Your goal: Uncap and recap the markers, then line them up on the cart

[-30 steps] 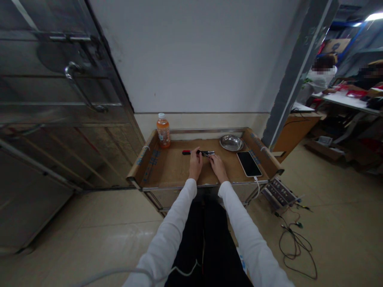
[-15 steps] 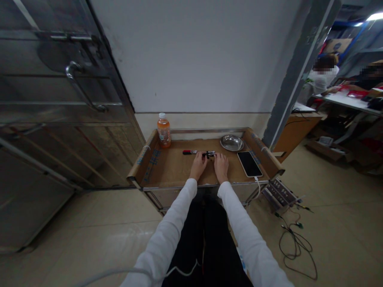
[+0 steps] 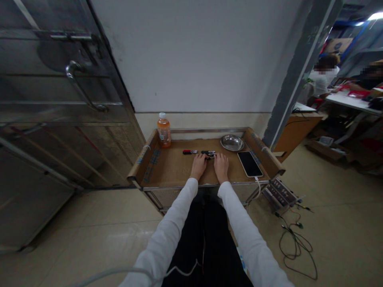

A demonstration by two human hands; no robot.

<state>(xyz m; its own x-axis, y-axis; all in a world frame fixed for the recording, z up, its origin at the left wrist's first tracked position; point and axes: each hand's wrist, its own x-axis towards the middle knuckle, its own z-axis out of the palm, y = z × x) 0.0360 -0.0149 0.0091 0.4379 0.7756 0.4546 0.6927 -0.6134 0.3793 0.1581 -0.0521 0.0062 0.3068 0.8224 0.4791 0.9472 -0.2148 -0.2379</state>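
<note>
My left hand (image 3: 198, 164) is closed, its fingertips pinched at a small dark slim piece (image 3: 209, 158) whose kind I cannot make out. Opposite it, my right hand (image 3: 221, 163) has curled fingers at the piece's other end; the fingers hide most of it. Just beyond the fingertips lies a slim black and silver item (image 3: 207, 152), perhaps a pen or small tool. To its left rests a red and black handled item (image 3: 189, 152) with a light end. Both hands are low over the cardboard lining (image 3: 176, 171) of the cart top.
A bottle of orange drink (image 3: 164, 131) stands at the back left. At the right are a shiny metal dish (image 3: 231, 142) and a phone (image 3: 250, 164) with a white cable. Raised cardboard sides (image 3: 263, 153) edge the cart. Cables (image 3: 296, 243) lie on the floor; people sit far right.
My left hand has drawn slightly towards me, and the small dark piece is now lower, apart from the black and silver item. My right hand has barely moved.
</note>
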